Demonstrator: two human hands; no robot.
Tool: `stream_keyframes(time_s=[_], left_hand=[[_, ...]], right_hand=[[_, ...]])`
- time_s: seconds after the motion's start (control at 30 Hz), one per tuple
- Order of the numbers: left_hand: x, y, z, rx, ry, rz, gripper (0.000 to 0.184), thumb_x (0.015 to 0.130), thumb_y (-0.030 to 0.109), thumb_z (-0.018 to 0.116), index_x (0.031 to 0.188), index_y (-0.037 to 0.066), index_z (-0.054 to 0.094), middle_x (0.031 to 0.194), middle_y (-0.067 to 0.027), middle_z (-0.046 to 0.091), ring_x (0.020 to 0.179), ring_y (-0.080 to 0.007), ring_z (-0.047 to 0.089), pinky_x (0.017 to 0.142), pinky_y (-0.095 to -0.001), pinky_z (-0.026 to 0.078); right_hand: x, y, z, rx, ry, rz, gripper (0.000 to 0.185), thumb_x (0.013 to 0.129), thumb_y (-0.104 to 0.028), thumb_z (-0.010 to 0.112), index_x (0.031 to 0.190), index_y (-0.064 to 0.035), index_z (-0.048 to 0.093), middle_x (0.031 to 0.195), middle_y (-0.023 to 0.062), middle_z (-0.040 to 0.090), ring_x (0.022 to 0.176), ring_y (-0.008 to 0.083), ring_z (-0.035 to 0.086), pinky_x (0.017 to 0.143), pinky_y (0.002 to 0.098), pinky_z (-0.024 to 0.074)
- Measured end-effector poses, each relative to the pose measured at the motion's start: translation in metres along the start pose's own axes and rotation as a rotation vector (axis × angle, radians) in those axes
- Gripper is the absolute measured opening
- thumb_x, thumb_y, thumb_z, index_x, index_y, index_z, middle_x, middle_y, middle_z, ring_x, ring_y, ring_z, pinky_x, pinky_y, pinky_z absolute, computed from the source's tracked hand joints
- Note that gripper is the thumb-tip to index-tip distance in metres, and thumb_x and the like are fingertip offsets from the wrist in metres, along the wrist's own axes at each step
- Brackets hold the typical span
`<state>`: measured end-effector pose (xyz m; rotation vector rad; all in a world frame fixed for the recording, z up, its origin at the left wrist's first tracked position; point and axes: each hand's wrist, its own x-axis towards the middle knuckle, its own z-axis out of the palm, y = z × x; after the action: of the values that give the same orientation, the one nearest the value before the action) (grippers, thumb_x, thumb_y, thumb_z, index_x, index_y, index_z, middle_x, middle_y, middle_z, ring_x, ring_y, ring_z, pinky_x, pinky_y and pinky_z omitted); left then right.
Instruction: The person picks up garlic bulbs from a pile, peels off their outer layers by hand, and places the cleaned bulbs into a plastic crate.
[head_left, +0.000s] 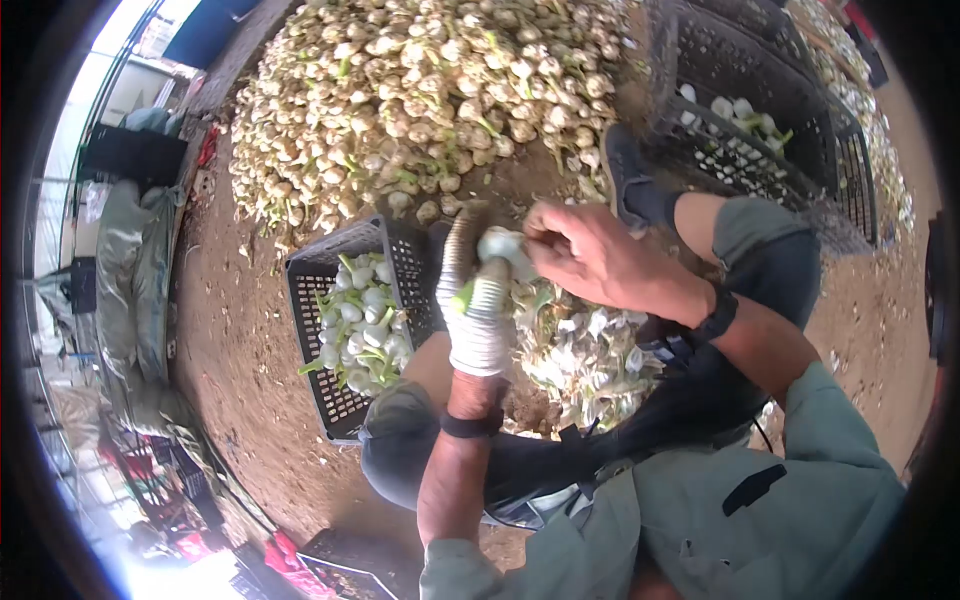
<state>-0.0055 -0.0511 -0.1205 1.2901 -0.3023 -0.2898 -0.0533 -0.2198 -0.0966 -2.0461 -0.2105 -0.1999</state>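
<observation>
My left hand point(475, 290), in a striped knitted glove, is closed around a pale garlic bulb point(503, 246). A green stem end point(463, 297) shows by the palm side of the glove. Bare and curled, my right hand point(600, 258) pinches at the bulb's right side; its fingertips are partly hidden and slightly blurred, so the bit of skin between them is unclear. Below both hands, a heap of peeled-off garlic skins point(590, 365) lies between my legs.
A black crate point(345, 420) of cleaned garlic bulbs stands left of my knee. Ahead is a large pile of untrimmed garlic point(420, 100). At upper right, another black crate point(735, 165) holds several bulbs. Bundled sheeting point(135, 290) lies along the left side.
</observation>
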Motion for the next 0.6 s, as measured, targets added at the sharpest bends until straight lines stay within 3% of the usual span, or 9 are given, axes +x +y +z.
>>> stream_keyframes(time_s=[0.07,0.1,0.13,0.2,0.23,0.3,0.43,0.5,0.6], left_hand=[[-0.001,0.014,0.005,0.036,0.047,-0.149,0.05,0.09,0.013,0.058,0.137,0.001,0.047,0.108,-0.0056,0.063,0.077,-0.0088,0.06,0.06,-0.0206,0.048],[-0.001,0.006,0.006,0.085,0.067,-0.15,0.044,0.093,0.027,0.06,0.129,0.002,0.055,0.09,-0.0007,0.064,0.064,-0.0054,0.055,0.054,-0.0203,0.043],[-0.002,-0.003,0.003,0.088,0.063,-0.148,0.044,0.093,0.027,0.06,0.129,0.002,0.055,0.09,-0.0007,0.064,0.064,-0.0054,0.055,0.054,-0.0203,0.043],[-0.001,-0.024,-0.01,-0.015,0.049,-0.439,0.042,0.095,0.036,0.057,0.12,0.003,0.061,0.086,-0.0007,0.064,0.066,-0.0062,0.056,0.055,-0.0202,0.044],[-0.004,-0.036,-0.014,-0.072,0.038,-0.459,0.042,0.096,0.042,0.055,0.113,0.004,0.064,0.086,-0.0013,0.064,0.067,-0.0066,0.057,0.055,-0.0211,0.045],[-0.007,-0.03,-0.01,-0.107,-0.016,-0.408,0.045,0.096,0.04,0.056,0.117,0.001,0.062,0.092,-0.004,0.067,0.07,-0.0073,0.06,0.056,-0.0205,0.046],[-0.007,0.001,-0.002,-0.162,-0.044,-0.38,0.046,0.094,0.032,0.059,0.125,-0.002,0.056,0.101,-0.0074,0.068,0.077,-0.0086,0.063,0.061,-0.0198,0.048],[-0.006,0.007,0.001,-0.163,-0.042,-0.345,0.047,0.093,0.029,0.061,0.127,-0.003,0.054,0.103,-0.0081,0.067,0.08,-0.0091,0.063,0.064,-0.0206,0.05],[-0.006,0.004,-0.002,-0.143,-0.014,-0.326,0.049,0.091,0.022,0.065,0.129,-0.004,0.051,0.107,-0.01,0.066,0.086,-0.0116,0.064,0.07,-0.0235,0.053]], right_hand=[[0.001,0.007,0.008,0.026,0.116,-0.082,0.019,0.079,-0.002,0.067,0.09,-0.001,0.052,0.062,0.0147,0.056,0.049,0.0256,0.056,0.047,0.0358,0.043],[0.0,0.009,0.01,0.01,0.16,-0.117,0.018,0.079,-0.002,0.067,0.088,-0.0006,0.052,0.062,0.0146,0.056,0.05,0.0236,0.058,0.048,0.0347,0.0434],[0.0,0.011,0.01,-0.008,0.199,-0.16,0.017,0.078,-0.002,0.068,0.087,-0.0003,0.053,0.061,0.0146,0.057,0.051,0.0216,0.059,0.048,0.0336,0.0437],[-0.004,0.016,0.005,-0.006,0.185,-0.19,0.016,0.078,-0.001,0.068,0.082,0.0006,0.053,0.062,0.015,0.06,0.053,0.0205,0.062,0.048,0.0321,0.0459],[-0.005,0.02,0.002,0.005,0.19,-0.123,0.015,0.078,0.0,0.068,0.081,0.0008,0.053,0.063,0.0156,0.061,0.054,0.0219,0.062,0.049,0.0325,0.0474],[-0.006,0.04,-0.001,-0.126,0.239,-0.015,0.014,0.079,0.0,0.067,0.08,0.0011,0.053,0.065,0.0147,0.063,0.055,0.0244,0.064,0.05,0.0339,0.051],[-0.013,0.064,-0.01,-0.332,0.163,0.078,0.018,0.084,-0.01,0.066,0.088,0.0032,0.053,0.074,0.0141,0.065,0.06,0.0173,0.063,0.054,0.0321,0.0509],[-0.009,0.057,-0.009,0.201,0.111,0.492,0.03,0.088,-0.022,0.066,0.098,0.0044,0.053,0.088,0.0149,0.065,0.062,0.0142,0.061,0.055,0.0302,0.0494],[-0.008,0.012,-0.023,0.492,0.052,0.453,0.035,0.094,-0.025,0.062,0.106,0.0055,0.051,0.1,0.0127,0.063,0.063,0.0108,0.058,0.054,0.0286,0.0479]])
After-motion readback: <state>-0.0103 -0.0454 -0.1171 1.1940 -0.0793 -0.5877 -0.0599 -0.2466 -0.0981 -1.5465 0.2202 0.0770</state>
